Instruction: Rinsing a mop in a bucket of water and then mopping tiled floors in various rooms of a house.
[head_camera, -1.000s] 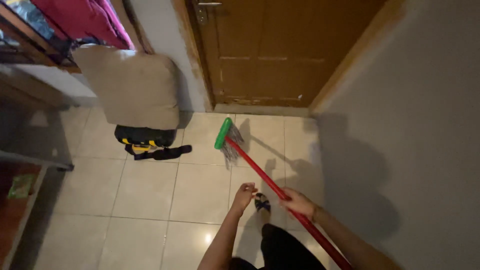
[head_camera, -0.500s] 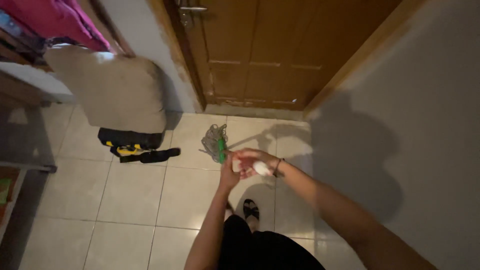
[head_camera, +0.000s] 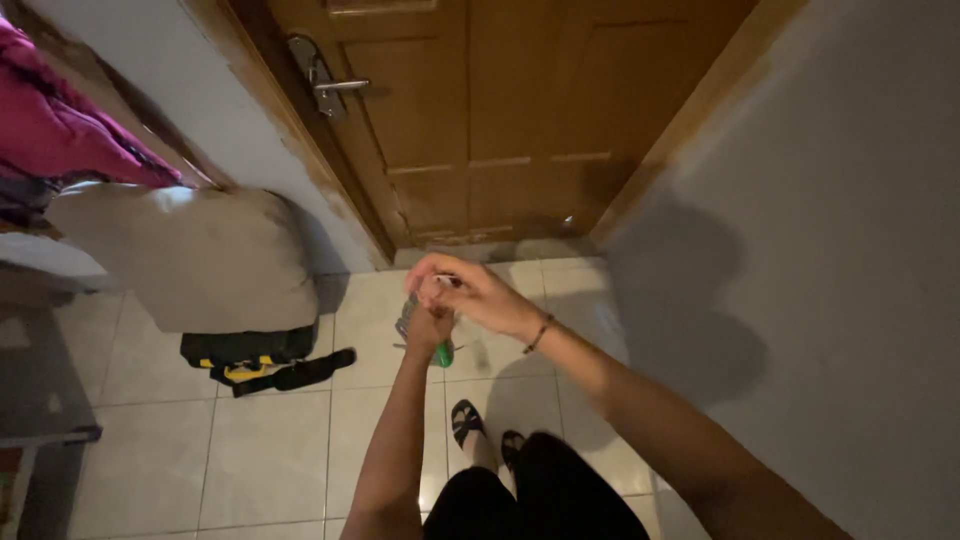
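Note:
My left hand (head_camera: 428, 328) and my right hand (head_camera: 470, 292) are closed together in front of me, the right on top of the left. They grip the upper end of a mop handle, which points straight at the camera and is hidden by the hands. Below them the green mop head (head_camera: 442, 353) and its grey strands (head_camera: 404, 322) rest on the tiled floor (head_camera: 270, 450). My feet in dark sandals (head_camera: 466, 424) stand just behind the mop head.
A closed wooden door (head_camera: 480, 120) with a metal lever handle (head_camera: 332, 84) is straight ahead. A beige cushion (head_camera: 190, 260) leans at the left over a black and yellow bag (head_camera: 250, 362). Pink cloth (head_camera: 60, 135) hangs upper left. A plain wall (head_camera: 850, 250) runs along the right.
The mop swung from slanting across the floor to upright under my hands. My left hand joined the right on the handle's top. The view tilted up toward the door.

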